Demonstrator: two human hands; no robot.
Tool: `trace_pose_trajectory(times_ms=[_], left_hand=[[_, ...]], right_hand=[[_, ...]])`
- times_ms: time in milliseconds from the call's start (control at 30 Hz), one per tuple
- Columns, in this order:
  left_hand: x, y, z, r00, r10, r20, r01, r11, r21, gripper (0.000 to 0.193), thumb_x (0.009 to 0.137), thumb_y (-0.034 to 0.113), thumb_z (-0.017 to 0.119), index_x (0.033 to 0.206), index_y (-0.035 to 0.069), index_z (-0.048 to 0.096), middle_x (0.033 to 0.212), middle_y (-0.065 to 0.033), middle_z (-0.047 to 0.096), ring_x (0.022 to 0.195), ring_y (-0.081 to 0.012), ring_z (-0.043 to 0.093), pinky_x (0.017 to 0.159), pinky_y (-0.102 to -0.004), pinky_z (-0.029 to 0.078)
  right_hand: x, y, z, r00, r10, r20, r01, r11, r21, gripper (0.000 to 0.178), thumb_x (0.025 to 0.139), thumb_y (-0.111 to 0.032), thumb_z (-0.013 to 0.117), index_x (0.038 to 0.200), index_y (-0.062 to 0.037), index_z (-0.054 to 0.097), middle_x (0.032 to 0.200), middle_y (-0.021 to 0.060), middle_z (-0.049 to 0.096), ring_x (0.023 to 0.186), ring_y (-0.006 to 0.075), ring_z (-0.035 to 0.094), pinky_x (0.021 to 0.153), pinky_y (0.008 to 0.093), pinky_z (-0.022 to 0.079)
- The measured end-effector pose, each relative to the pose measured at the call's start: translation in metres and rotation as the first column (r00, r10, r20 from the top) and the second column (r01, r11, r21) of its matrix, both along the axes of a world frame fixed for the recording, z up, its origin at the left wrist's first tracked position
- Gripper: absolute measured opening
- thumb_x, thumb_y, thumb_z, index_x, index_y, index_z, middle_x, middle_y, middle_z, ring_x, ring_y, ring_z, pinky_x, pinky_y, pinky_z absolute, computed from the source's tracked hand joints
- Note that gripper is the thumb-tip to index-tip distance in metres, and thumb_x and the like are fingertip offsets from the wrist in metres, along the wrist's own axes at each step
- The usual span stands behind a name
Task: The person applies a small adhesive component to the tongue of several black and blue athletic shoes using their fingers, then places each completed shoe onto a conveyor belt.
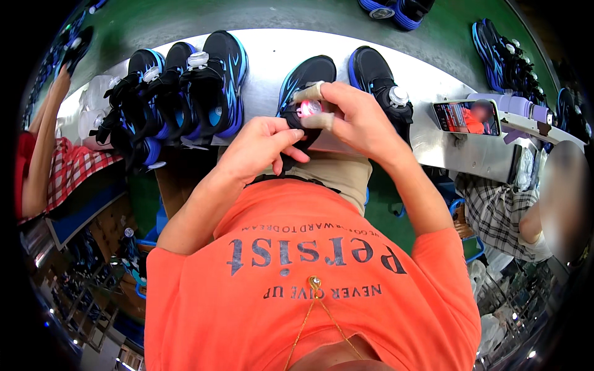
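A black sneaker [314, 69] with blue trim stands on the metal table in front of me, toe pointing away. My right hand [356, 117] pinches the round lacing dial [310, 109] on its upper between thumb and forefinger, both wearing pale finger covers. The dial looks pink and white. At the near end of the shoe, by its collar, my left hand [257, 145] has its thumb and fingers bent against the dark material. What exactly the left fingers grip is partly hidden. To the right stands another black sneaker [371, 71] with a clear dial, apart from my hands.
Several similar sneakers [213, 93] stand at the left of the table [272, 46]. A phone [467, 117] leans near the table's right end beside a purple roll [513, 105]. Co-workers sit at left [74, 167] and right [501, 210]. More shoes [495, 59] stand far right.
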State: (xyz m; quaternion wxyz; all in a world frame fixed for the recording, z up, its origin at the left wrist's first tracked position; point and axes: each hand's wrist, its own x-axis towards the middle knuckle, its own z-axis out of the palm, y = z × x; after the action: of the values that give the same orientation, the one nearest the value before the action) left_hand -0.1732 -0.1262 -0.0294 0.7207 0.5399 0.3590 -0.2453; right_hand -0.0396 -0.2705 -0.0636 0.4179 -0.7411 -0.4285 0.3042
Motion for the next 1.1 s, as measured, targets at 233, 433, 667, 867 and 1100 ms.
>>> trace_pose_trajectory(times_ms=[233, 433, 667, 867, 1100], left_hand=[[-0.005, 0.003, 0.001, 0.975, 0.220, -0.005, -0.214, 0.944, -0.249, 0.029, 0.094, 0.020, 0.052, 0.102, -0.007, 0.060, 0.103, -0.0136, 0.063, 0.093, -0.0234, 0.066, 0.063, -0.0285, 0.054], [-0.002, -0.002, 0.002, 0.964, 0.265, -0.020, -0.262, 0.938, -0.226, 0.032, 0.096, 0.020, 0.048, 0.108, -0.008, 0.057, 0.106, -0.0142, 0.062, 0.096, -0.0247, 0.065, 0.066, -0.0297, 0.055], [0.000, -0.001, 0.002, 0.965, 0.261, -0.002, -0.255, 0.940, -0.229, 0.031, 0.096, 0.017, 0.045, 0.110, -0.008, 0.056, 0.106, -0.0146, 0.062, 0.095, -0.0241, 0.065, 0.069, -0.0301, 0.055], [-0.005, 0.004, -0.002, 0.971, 0.241, 0.013, -0.231, 0.946, -0.229, 0.031, 0.096, 0.017, 0.044, 0.111, -0.008, 0.056, 0.107, -0.0154, 0.062, 0.095, -0.0253, 0.065, 0.069, -0.0306, 0.055], [-0.006, 0.000, -0.004, 0.966, 0.256, 0.039, -0.243, 0.947, -0.210, 0.033, 0.096, 0.017, 0.044, 0.109, -0.010, 0.056, 0.107, -0.0168, 0.062, 0.095, -0.0273, 0.066, 0.067, -0.0310, 0.056]], right_hand=[[0.013, 0.003, 0.013, 0.989, 0.098, -0.109, -0.085, 0.989, 0.117, 0.031, 0.076, -0.018, 0.071, 0.106, -0.0086, 0.067, 0.083, 0.0071, 0.057, 0.067, 0.0160, 0.052, 0.061, 0.0281, 0.044], [-0.005, 0.001, -0.007, 0.993, -0.087, 0.073, 0.085, 0.996, 0.038, 0.034, 0.075, -0.018, 0.072, 0.107, -0.0093, 0.066, 0.074, 0.0070, 0.056, 0.065, 0.0183, 0.052, 0.062, 0.0287, 0.045], [-0.004, 0.007, 0.000, 0.995, -0.097, -0.006, 0.097, 0.989, 0.108, 0.033, 0.074, -0.020, 0.074, 0.103, -0.0092, 0.066, 0.073, 0.0060, 0.049, 0.061, 0.0181, 0.049, 0.057, 0.0289, 0.043], [0.005, 0.009, 0.003, 0.999, -0.002, -0.039, 0.007, 0.991, 0.134, 0.033, 0.074, -0.019, 0.073, 0.105, -0.0093, 0.066, 0.076, 0.0047, 0.052, 0.062, 0.0163, 0.050, 0.058, 0.0278, 0.043], [-0.009, 0.007, -0.005, 0.993, -0.115, 0.038, 0.115, 0.993, 0.006, 0.034, 0.073, -0.017, 0.077, 0.104, -0.0082, 0.066, 0.080, 0.0052, 0.055, 0.062, 0.0125, 0.049, 0.058, 0.0242, 0.043]])
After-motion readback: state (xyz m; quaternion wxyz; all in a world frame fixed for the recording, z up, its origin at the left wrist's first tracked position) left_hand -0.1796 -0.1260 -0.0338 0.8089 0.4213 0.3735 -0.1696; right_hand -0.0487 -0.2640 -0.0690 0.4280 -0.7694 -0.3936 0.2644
